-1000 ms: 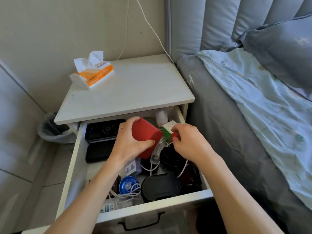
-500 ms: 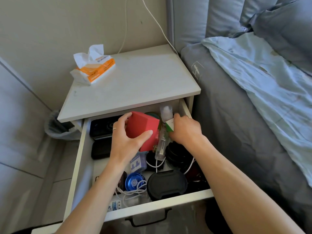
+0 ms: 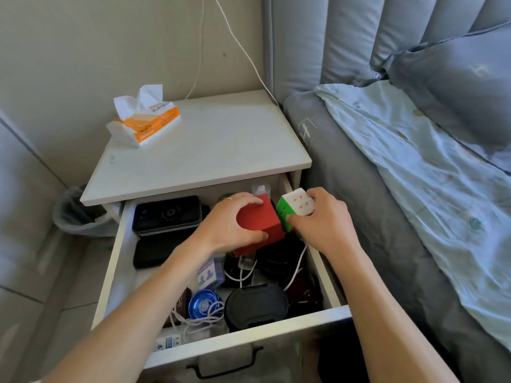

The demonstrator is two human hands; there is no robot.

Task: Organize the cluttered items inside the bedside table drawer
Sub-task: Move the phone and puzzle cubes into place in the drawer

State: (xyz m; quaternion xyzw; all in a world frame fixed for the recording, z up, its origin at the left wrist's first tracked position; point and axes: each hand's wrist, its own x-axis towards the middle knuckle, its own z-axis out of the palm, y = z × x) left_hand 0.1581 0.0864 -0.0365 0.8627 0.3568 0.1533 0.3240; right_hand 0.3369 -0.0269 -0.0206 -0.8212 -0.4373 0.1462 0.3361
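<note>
The bedside table drawer stands pulled out and full of clutter. My left hand grips a red box held above the drawer's back middle. Right beside it, my right hand grips a puzzle cube with white and green faces, at the drawer's back right corner. Below lie two black cases at the back left, a black oval case and a blue round yo-yo at the front, white cables tangled between, and a white bottle at the back.
An orange and white tissue pack lies on the table top. The bed with a light blue sheet runs along the right. A bin with a plastic liner stands to the left. White cords hang down the wall.
My right hand has lifted the puzzle cube up out of the back right corner. The left hand still holds the red box, raised a little and turned.
</note>
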